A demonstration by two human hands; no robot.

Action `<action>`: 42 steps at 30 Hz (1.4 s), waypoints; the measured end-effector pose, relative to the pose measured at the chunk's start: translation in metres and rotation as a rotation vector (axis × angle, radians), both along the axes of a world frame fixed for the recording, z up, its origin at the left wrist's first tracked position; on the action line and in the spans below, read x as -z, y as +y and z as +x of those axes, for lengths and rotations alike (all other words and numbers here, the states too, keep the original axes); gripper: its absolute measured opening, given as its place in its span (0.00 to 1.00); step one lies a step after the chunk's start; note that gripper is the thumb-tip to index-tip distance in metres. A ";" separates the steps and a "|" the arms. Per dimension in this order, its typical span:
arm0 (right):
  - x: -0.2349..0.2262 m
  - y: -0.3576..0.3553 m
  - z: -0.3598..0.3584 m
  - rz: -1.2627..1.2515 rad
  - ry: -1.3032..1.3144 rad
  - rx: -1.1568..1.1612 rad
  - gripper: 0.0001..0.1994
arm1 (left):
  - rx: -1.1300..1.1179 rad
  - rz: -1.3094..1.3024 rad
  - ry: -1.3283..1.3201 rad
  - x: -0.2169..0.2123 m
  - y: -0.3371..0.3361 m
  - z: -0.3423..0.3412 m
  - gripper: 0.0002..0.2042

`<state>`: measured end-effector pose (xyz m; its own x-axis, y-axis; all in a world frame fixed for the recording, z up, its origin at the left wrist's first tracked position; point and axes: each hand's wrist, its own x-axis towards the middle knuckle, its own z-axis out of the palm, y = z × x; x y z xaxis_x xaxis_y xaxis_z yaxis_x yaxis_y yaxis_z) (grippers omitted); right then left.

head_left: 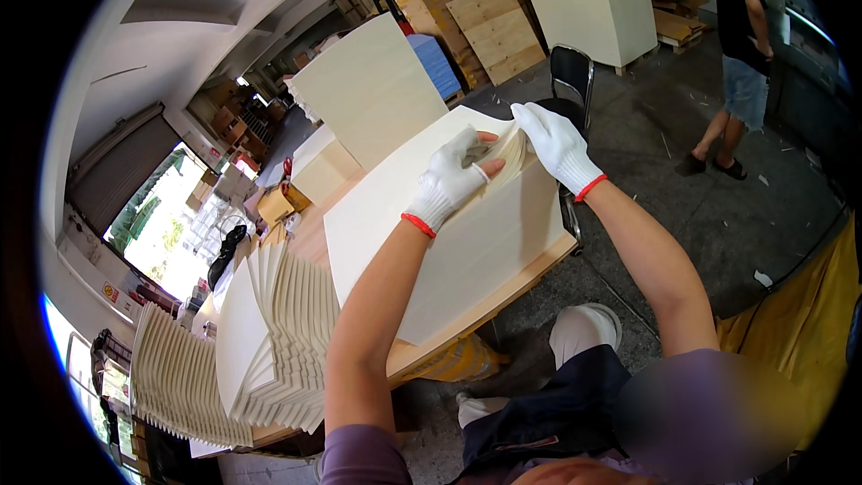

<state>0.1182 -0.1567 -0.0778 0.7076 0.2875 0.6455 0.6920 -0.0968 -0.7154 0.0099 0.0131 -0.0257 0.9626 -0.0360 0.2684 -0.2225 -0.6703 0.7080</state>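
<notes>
A tall stack of large cream-white paper sheets (pixel 476 242) stands in front of me on a wooden table. Both my hands wear white knit gloves with red cuffs. At the stack's far right corner, my right hand (pixel 555 145) grips the lifted edges of several sheets, its fingers pressed together over them. Those lifted sheets (pixel 514 158) bow upward and fan apart. My left hand (pixel 453 178) lies beside the fanned edges, its thumb and a bare-tipped finger spread apart against them. Its other fingers are partly hidden.
Fanned piles of sheets (pixel 287 332) stand at the left end of the table. Beyond are another tall sheet stack (pixel 368 72), a black chair (pixel 572 81) and a wrapped pallet load (pixel 597 13). A person (pixel 741 54) stands at the far right.
</notes>
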 end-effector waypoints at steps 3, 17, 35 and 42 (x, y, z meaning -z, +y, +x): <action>0.004 0.004 -0.003 0.070 -0.093 0.050 0.27 | 0.002 -0.078 -0.067 0.001 0.000 -0.004 0.18; 0.003 0.003 -0.003 -0.001 -0.039 0.019 0.25 | -0.126 0.142 0.020 -0.004 -0.009 -0.010 0.19; 0.005 0.003 -0.002 -0.005 -0.046 0.054 0.26 | -0.145 0.179 0.064 -0.006 -0.009 -0.008 0.18; 0.000 0.000 -0.008 -0.001 -0.002 0.031 0.26 | -0.098 0.183 -0.028 0.002 -0.002 -0.004 0.17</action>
<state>0.1106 -0.1563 -0.0775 0.7150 0.2658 0.6466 0.6900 -0.1190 -0.7140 0.0060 0.0113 -0.0273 0.9561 0.0067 0.2931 -0.1681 -0.8065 0.5668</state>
